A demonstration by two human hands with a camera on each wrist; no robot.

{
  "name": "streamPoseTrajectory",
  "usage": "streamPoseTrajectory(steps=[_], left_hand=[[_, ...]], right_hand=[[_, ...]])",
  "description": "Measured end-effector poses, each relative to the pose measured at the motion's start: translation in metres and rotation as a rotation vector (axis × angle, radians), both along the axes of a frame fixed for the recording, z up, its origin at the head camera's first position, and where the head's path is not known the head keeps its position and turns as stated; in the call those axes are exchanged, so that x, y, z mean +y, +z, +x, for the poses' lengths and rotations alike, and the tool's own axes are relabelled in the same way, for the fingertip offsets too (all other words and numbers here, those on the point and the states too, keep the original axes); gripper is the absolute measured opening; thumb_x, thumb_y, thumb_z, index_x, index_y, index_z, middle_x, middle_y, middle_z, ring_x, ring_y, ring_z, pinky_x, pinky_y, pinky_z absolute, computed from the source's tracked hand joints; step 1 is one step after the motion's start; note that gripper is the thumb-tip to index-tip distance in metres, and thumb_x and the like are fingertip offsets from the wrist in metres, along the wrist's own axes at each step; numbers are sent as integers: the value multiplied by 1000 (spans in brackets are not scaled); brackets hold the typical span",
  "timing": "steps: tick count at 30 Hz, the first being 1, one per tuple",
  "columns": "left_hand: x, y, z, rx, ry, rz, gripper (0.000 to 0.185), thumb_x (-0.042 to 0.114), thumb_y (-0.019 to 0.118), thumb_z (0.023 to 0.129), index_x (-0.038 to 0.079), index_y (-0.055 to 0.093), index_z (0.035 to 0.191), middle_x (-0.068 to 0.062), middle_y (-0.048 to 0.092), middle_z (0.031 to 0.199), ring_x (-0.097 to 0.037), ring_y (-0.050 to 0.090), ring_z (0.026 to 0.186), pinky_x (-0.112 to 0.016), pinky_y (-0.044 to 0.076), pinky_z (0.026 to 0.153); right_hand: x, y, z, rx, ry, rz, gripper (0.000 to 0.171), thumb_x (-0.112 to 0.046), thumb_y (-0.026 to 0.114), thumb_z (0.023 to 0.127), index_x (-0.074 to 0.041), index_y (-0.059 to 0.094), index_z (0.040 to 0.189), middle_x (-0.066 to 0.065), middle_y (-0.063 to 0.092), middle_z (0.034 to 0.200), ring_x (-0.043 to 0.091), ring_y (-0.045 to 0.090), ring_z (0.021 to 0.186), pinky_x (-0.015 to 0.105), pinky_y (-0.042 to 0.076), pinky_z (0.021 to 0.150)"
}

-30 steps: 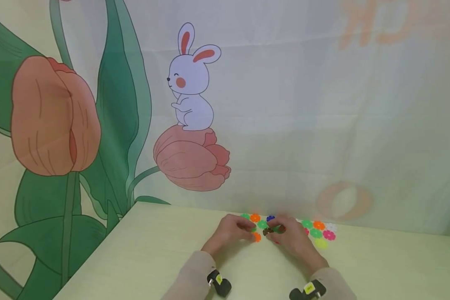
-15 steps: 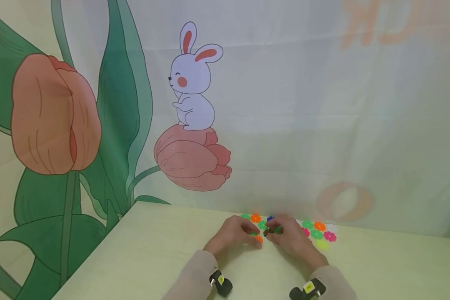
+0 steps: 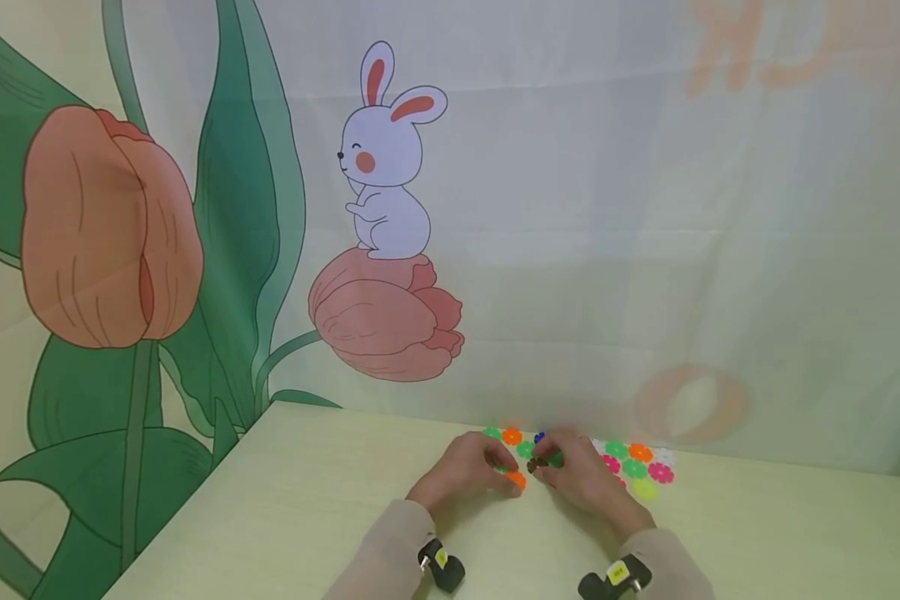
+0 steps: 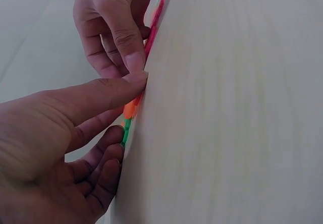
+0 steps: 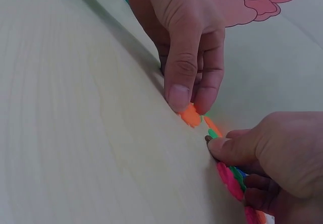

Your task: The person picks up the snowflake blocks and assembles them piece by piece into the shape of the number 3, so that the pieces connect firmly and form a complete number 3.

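My left hand [image 3: 468,467] bends over an orange flower-shaped plastic disc [image 3: 519,481], thumb and fingers at its edges. In the right wrist view the orange disc [image 5: 191,115] shows right under that thumb and fingertip. A dark brown flower-shaped disc [image 3: 534,466] is pinched between thumb and forefinger of my right hand [image 3: 581,475], just right of the orange one. Only the brown disc's edge [image 5: 208,139] shows in the right wrist view. Between the hands lies a green disc [image 3: 525,450]; a blue disc [image 3: 540,437] is partly hidden behind the right fingers.
More flower-shaped discs lie flat beyond the right hand, among them a green disc [image 3: 634,467], a pink disc [image 3: 661,473] and a yellow disc [image 3: 644,489]. An orange disc [image 3: 512,436] lies near the back edge of the pale table [image 3: 285,500]. Behind hangs a printed curtain [image 3: 570,250].
My left thumb has slid a little right and toward me along the orange disc, which has shifted slightly the same way. My right hand stays nearly still with the brown disc.
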State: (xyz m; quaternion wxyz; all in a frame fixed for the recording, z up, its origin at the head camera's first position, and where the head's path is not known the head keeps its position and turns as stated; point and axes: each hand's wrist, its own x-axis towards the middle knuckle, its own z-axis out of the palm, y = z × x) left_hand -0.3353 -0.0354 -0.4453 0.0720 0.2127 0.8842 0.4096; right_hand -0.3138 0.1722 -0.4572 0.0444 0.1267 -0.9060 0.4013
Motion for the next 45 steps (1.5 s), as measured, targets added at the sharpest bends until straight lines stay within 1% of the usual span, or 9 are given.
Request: streamPoseTrajectory(steps=[3, 9, 16, 18, 22, 28, 34, 41, 45], left_hand=[[-1, 0, 0, -1, -1, -3, 25, 13, 97, 77, 12, 76, 91, 0, 68, 89, -14, 54, 82, -29, 46, 74], [-2, -2, -1, 7, -26, 17, 29, 10, 97, 77, 12, 72, 90, 4, 67, 85, -11, 58, 79, -26, 49, 74], [-2, -5, -3, 20, -12, 30, 28, 9, 96, 78, 15, 73, 93, 5, 65, 81, -11, 57, 77, -27, 48, 72], [-1, -4, -3, 25, -7, 18, 27, 9, 95, 79, 16, 74, 93, 6, 65, 81, -11, 57, 77, -26, 48, 73], [-2, -4, -3, 20, 2, 1, 22, 10, 94, 81, 15, 75, 92, 7, 66, 82, -11, 58, 77, -26, 49, 74], [-3, -5, -4, 13, 10, 18, 16, 11, 91, 85, 13, 76, 90, 7, 66, 82, -12, 57, 79, -26, 49, 74], [-5, -6, -4, 25, 3, 67, 13, 10, 90, 86, 11, 77, 90, 8, 67, 81, -10, 57, 77, -24, 49, 73], [-8, -6, -3, 7, 17, 101, 11, 10, 88, 88, 10, 78, 91, 7, 67, 82, -10, 57, 78, -25, 49, 74], [-10, -5, -2, 0, 25, 104, 11, 11, 88, 88, 11, 77, 90, 6, 67, 82, -12, 57, 79, -25, 48, 73]], right_hand=[[-1, 0, 1, -11, -9, -5, 18, 3, 80, 91, -7, 72, 103, 0, 68, 98, 20, 60, 95, 39, 55, 88], [-1, 0, 3, -14, -5, -22, 20, 3, 79, 91, -5, 71, 108, 0, 69, 99, 22, 60, 100, 42, 54, 92], [2, 0, 4, -12, 12, -50, 21, 5, 79, 91, -2, 72, 110, 3, 69, 99, 22, 63, 95, 41, 55, 88], [2, 0, 3, -10, 4, -37, 22, 3, 80, 90, -2, 73, 111, 3, 69, 101, 23, 63, 98, 44, 55, 90], [3, -1, 3, -23, -42, 19, 25, -6, 85, 90, -3, 75, 113, 4, 66, 109, 30, 55, 111, 52, 52, 98], [3, 0, 2, -21, -69, 80, 19, -14, 86, 90, -7, 76, 105, 5, 60, 109, 32, 48, 112, 48, 51, 91], [3, 0, 3, -25, -72, 77, 17, -12, 85, 91, -8, 72, 100, 4, 59, 107, 30, 48, 110, 46, 50, 90], [0, 2, 4, -33, -62, 41, 23, -7, 84, 91, -7, 67, 106, 6, 58, 113, 31, 48, 113, 51, 51, 99], [0, 2, 5, -21, -61, 24, 26, -4, 85, 89, -7, 67, 108, 5, 60, 109, 29, 51, 109, 50, 53, 96]])
